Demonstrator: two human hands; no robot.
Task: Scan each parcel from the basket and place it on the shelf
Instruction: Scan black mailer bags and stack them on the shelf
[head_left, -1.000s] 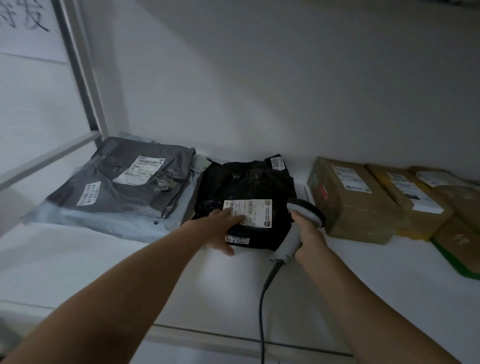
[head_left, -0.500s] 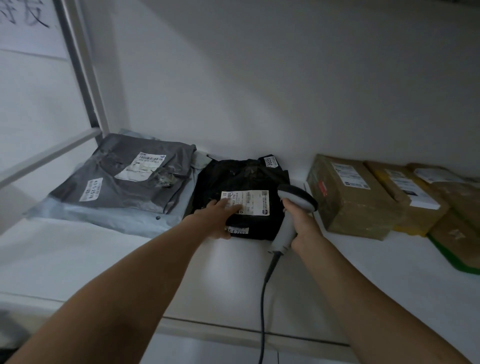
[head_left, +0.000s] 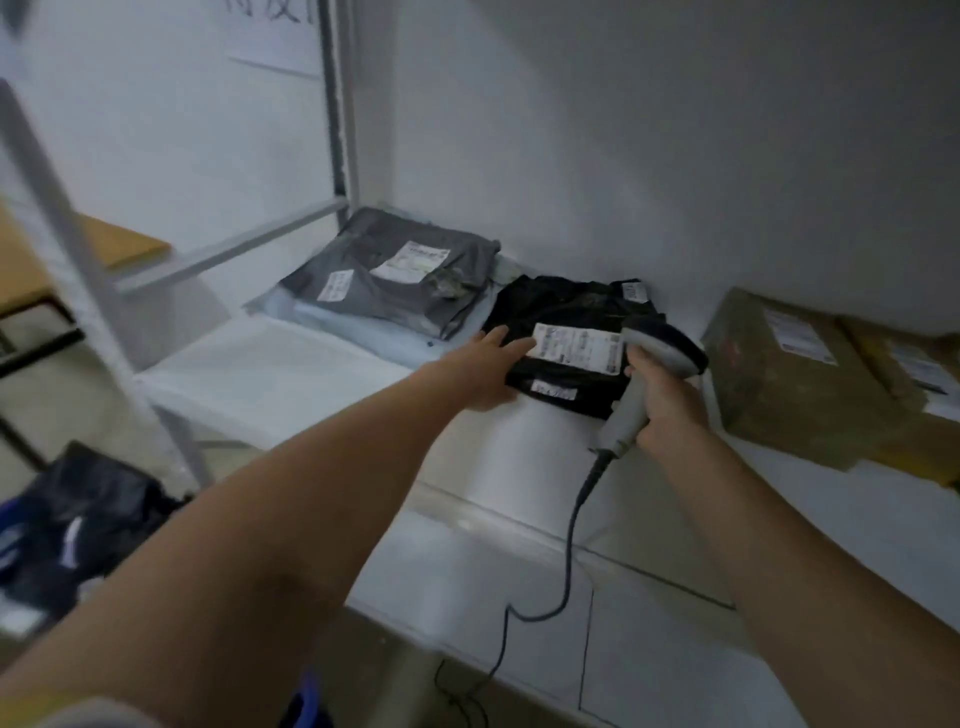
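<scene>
Head view: scanner (head_left: 661, 349) hides part of black parcel (head_left: 563, 306).

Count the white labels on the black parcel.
3: large label on top by the left hand, small label at the front edge, corner label at the back. Underside hidden.

Unreadable label (head_left: 576, 347) on black parcel (head_left: 563, 306); rightmost cardboard box (head_left: 904, 338) partly beyond the edge.

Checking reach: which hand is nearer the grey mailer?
Left. The left hand rests on the black parcel beside the grey mailer; the right hand grips the scanner at that parcel's opposite side.
</scene>
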